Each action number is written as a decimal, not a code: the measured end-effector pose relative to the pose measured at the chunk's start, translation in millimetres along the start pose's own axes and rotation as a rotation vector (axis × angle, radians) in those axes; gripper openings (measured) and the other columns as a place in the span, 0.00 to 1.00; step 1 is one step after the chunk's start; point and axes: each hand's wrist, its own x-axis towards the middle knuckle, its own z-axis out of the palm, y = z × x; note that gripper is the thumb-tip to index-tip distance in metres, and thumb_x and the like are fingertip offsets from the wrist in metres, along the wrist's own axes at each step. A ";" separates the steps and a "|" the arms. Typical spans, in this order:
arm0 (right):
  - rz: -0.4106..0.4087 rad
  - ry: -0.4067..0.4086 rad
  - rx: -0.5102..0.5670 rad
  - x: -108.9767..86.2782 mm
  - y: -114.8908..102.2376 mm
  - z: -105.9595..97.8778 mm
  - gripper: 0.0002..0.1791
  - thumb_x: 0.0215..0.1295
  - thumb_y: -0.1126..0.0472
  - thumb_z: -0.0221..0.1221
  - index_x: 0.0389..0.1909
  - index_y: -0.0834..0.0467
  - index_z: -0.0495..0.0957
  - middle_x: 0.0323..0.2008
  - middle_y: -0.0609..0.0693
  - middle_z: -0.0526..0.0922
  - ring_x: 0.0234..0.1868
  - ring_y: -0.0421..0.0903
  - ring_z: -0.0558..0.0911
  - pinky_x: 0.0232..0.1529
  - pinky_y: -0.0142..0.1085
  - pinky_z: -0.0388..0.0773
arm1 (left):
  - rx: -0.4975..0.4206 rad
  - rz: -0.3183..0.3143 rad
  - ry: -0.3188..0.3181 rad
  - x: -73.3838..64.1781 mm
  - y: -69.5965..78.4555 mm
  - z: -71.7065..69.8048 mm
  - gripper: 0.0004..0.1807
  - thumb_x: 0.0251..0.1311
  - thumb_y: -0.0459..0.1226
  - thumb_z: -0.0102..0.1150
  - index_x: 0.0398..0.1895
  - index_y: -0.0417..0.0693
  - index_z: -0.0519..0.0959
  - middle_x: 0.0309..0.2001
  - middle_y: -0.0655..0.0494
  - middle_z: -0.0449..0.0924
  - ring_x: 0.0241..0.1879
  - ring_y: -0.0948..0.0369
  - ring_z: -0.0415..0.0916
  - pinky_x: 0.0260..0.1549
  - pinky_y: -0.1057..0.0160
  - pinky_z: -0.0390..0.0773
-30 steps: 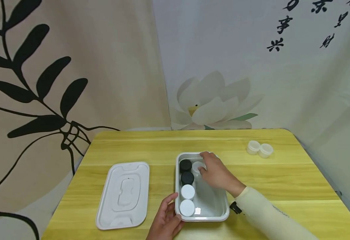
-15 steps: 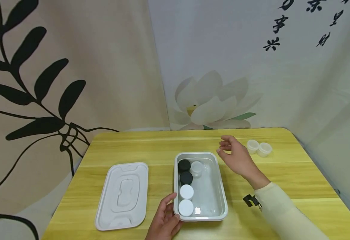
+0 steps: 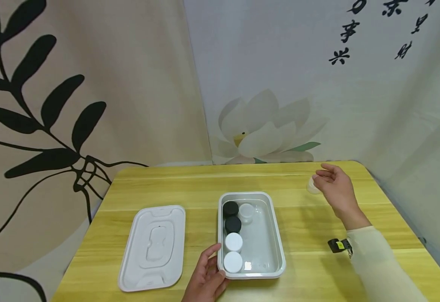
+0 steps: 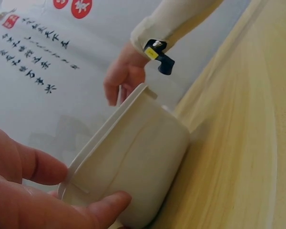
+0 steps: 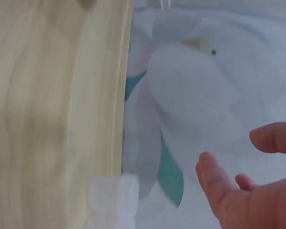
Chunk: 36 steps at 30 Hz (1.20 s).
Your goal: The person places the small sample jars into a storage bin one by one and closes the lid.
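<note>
At the near left corner of a white plastic box (image 3: 261, 251), the left hand (image 3: 206, 277) holds the wall and rim between thumb and fingers. Along the box's left side stand two black-capped round containers (image 3: 233, 224) and two white-capped ones (image 3: 233, 242). A translucent cup (image 3: 246, 213) stands beside the far black cap. Out at the table's far right, the right hand (image 3: 337, 188) hovers with fingers and thumb apart. It partly covers the translucent small cups (image 3: 312, 186) in the head view; the right wrist view shows these cups (image 5: 113, 202) to one side of the fingers.
A white box lid (image 3: 153, 247) lies flat on the wooden table (image 3: 201, 184), left of the box. Behind the table's far edge hangs a printed curtain (image 3: 159, 84). A small black device (image 3: 338, 245) hangs at the right sleeve.
The right hand has left the translucent cup in the box and moved right, over to the small cups at the far right. The left hand has stayed at the box corner.
</note>
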 end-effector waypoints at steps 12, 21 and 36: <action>0.127 0.133 -0.082 17.8 44.8 -43.4 0.40 0.80 0.54 0.55 0.82 0.68 0.52 0.65 0.61 0.71 0.41 0.23 0.74 0.42 0.17 0.79 | 0.008 0.001 0.018 -0.6 -0.1 0.4 0.40 0.68 0.25 0.54 0.82 0.43 0.52 0.74 0.32 0.61 0.58 0.59 0.75 0.53 0.59 0.83; 0.183 0.147 -0.088 20.8 67.6 -55.3 0.39 0.80 0.55 0.56 0.80 0.71 0.54 0.69 0.68 0.67 0.41 0.25 0.72 0.43 0.20 0.81 | 0.005 0.011 0.006 -0.4 0.1 -0.9 0.40 0.69 0.26 0.54 0.82 0.43 0.52 0.74 0.33 0.62 0.57 0.59 0.75 0.52 0.60 0.84; 0.290 0.098 -0.044 26.9 95.4 -39.3 0.42 0.78 0.53 0.57 0.82 0.68 0.51 0.72 0.70 0.64 0.43 0.31 0.75 0.42 0.25 0.83 | 0.005 -0.009 0.031 0.3 -1.2 -0.9 0.41 0.67 0.27 0.57 0.82 0.45 0.55 0.73 0.34 0.64 0.57 0.58 0.77 0.53 0.59 0.84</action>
